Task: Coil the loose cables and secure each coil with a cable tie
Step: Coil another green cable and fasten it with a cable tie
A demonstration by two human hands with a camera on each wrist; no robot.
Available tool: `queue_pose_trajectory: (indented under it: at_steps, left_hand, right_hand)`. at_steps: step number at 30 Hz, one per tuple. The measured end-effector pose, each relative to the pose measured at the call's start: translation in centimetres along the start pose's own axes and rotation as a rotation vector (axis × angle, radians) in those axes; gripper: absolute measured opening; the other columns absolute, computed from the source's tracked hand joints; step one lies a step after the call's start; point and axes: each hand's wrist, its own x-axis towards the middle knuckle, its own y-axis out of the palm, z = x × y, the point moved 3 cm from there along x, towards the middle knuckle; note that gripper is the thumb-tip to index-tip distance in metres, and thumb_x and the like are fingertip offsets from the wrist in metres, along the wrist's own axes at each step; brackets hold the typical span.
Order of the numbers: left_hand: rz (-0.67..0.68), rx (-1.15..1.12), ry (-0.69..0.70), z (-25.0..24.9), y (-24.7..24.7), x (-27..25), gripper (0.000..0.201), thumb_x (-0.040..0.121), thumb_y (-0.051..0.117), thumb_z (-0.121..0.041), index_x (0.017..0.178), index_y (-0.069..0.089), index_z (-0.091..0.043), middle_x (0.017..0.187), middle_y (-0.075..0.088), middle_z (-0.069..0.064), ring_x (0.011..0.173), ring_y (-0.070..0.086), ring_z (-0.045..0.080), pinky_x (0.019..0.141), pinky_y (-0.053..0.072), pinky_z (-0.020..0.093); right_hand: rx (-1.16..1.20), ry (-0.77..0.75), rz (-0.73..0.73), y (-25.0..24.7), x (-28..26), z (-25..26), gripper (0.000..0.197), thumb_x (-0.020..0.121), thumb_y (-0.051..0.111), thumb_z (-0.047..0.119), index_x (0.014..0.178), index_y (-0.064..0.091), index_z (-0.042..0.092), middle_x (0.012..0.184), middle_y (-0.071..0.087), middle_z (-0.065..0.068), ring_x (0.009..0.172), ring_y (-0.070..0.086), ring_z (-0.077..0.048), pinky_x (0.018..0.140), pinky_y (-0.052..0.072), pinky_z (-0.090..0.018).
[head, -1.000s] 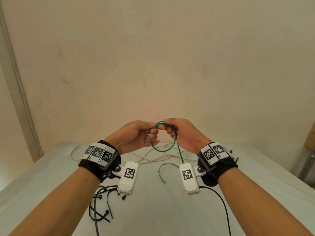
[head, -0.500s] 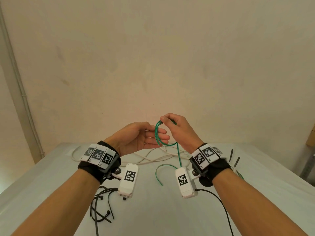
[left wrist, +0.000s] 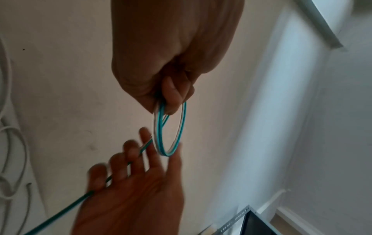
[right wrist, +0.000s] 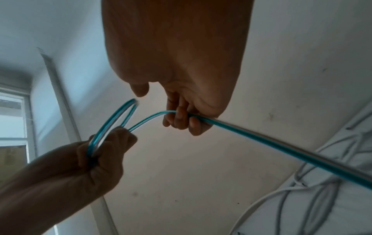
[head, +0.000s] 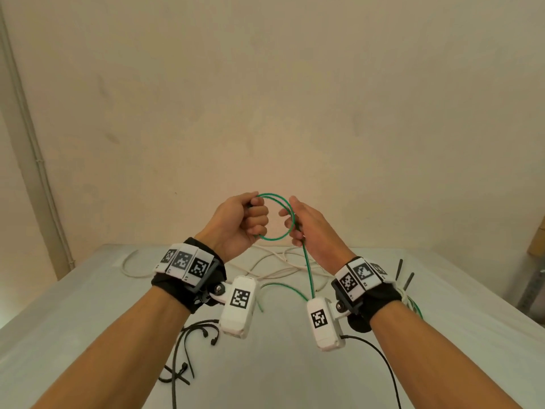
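The left hand [head: 240,221] grips the green cable [head: 275,215] coil; its tail runs down through the right hand's [head: 309,228] loosely curled fingers.

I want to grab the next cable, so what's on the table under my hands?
Under the hands lie loose white cables, a trailing green wire, and black cable ties near the left forearm. The wrist cameras and arms cover part of the table, so more may be hidden.

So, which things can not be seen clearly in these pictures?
- Green cable: head view, its run to the table passes behind the right wrist camera.
- Left hand: its fist hides the gripped coil section.
- Black cable ties: the left forearm covers part of them.
- Right hand: blurred in the left wrist view.
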Motion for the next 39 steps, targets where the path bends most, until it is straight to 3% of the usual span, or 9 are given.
queue_pose_trajectory:
  at_steps: [3, 7, 10, 14, 16, 20, 28, 35, 39]
  left_hand:
    - [-0.021, -0.023, 0.037, -1.4, -0.5, -0.1, 0.042, 0.108, 0.045, -0.035, 0.069, 0.035, -0.022, 0.054, 0.017, -0.008, 0.037, 0.019, 0.008, 0.039, 0.015, 0.021]
    - [-0.063, 0.131, 0.064, -1.6, -0.6, -0.3, 0.046, 0.102, 0.060, -0.031, 0.069, 0.029, -0.026, 0.058, 0.014, -0.008, 0.042, 0.016, 0.009, 0.041, 0.016, 0.021]
    - [-0.138, 0.262, 0.105, -1.6, -0.8, -0.2, 0.047, 0.104, 0.056, -0.026, 0.068, 0.026, -0.027, 0.055, 0.016, -0.008, 0.041, 0.015, 0.010, 0.039, 0.016, 0.022]
    - [-0.217, 0.368, 0.183, -1.8, -1.1, -0.2, 0.049, 0.102, 0.056, -0.026, 0.064, 0.026, -0.025, 0.052, 0.019, -0.007, 0.042, 0.015, 0.012, 0.039, 0.016, 0.023]
    - [-0.219, 0.391, 0.212, -1.5, -1.0, -0.1, 0.048, 0.102, 0.057, -0.026, 0.064, 0.028, -0.025, 0.053, 0.020, -0.007, 0.044, 0.016, 0.013, 0.040, 0.017, 0.024]
    - [-0.132, 0.296, 0.269, -1.0, -0.2, 0.0, 0.048, 0.102, 0.058, -0.031, 0.064, 0.029, -0.025, 0.055, 0.017, -0.007, 0.049, 0.014, 0.014, 0.048, 0.014, 0.027]
    - [-0.034, 0.224, 0.371, -0.3, 0.2, 0.3, 0.042, 0.106, 0.052, -0.039, 0.070, 0.048, -0.019, 0.062, 0.026, -0.005, 0.058, 0.020, 0.013, 0.055, 0.024, 0.027]
    - [0.041, 0.497, 0.577, -0.4, 0.7, 0.3, 0.033, 0.111, 0.043, -0.034, 0.114, 0.068, -0.012, 0.064, 0.042, -0.003, 0.063, 0.035, 0.014, 0.067, 0.029, 0.031]
    - [-0.020, 0.663, 0.667, -1.0, 0.5, 0.1, 0.033, 0.111, 0.044, -0.034, 0.126, 0.066, -0.014, 0.069, 0.055, 0.000, 0.066, 0.047, 0.008, 0.067, 0.038, 0.017]
  right_hand:
    - [0.082, 0.053, 0.005, -0.8, -0.4, -1.5, 0.028, 0.107, 0.050, 0.038, 0.105, 0.062, 0.013, 0.075, 0.048, 0.001, 0.055, 0.037, -0.009, 0.053, 0.032, -0.025]
    - [-0.241, -0.109, -0.075, -1.5, -0.9, -2.0, 0.006, 0.102, 0.061, 0.027, 0.106, 0.065, 0.025, 0.075, 0.057, 0.001, 0.062, 0.053, -0.011, 0.061, 0.049, -0.029]
    - [-0.371, -0.231, -0.208, -1.7, -0.5, -1.6, 0.011, 0.102, 0.061, 0.026, 0.102, 0.072, 0.025, 0.072, 0.063, 0.003, 0.061, 0.058, -0.013, 0.061, 0.047, -0.026]
    - [-0.738, -0.254, -0.278, -1.6, 0.2, -1.6, 0.021, 0.101, 0.063, 0.036, 0.106, 0.079, 0.023, 0.095, 0.064, -0.001, 0.098, 0.058, -0.019, 0.089, 0.048, -0.035]
    - [-0.852, -0.215, -0.251, -1.2, 0.3, -1.3, 0.025, 0.101, 0.060, 0.038, 0.103, 0.079, 0.021, 0.088, 0.058, 0.003, 0.091, 0.053, -0.016, 0.082, 0.045, -0.032]
    - [-0.606, -0.066, -0.038, 0.2, 0.2, -0.8, 0.028, 0.102, 0.060, 0.030, 0.089, 0.081, 0.018, 0.056, 0.048, 0.005, 0.051, 0.045, -0.007, 0.056, 0.038, -0.018]
    - [-0.172, 0.162, 0.094, 1.9, -1.3, -0.2, 0.039, 0.109, 0.044, 0.024, 0.105, 0.077, 0.005, 0.077, 0.055, 0.001, 0.071, 0.051, -0.013, 0.067, 0.049, -0.028]
    - [0.053, 0.338, 0.117, 2.6, -2.2, 0.1, 0.025, 0.103, 0.061, 0.016, 0.121, 0.055, 0.000, 0.093, 0.063, -0.014, 0.076, 0.068, -0.024, 0.076, 0.065, -0.044]
    - [-0.102, 0.272, 0.134, 2.5, -2.2, -0.5, 0.023, 0.100, 0.062, 0.004, 0.121, 0.054, 0.002, 0.094, 0.064, -0.017, 0.079, 0.068, -0.024, 0.078, 0.065, -0.045]
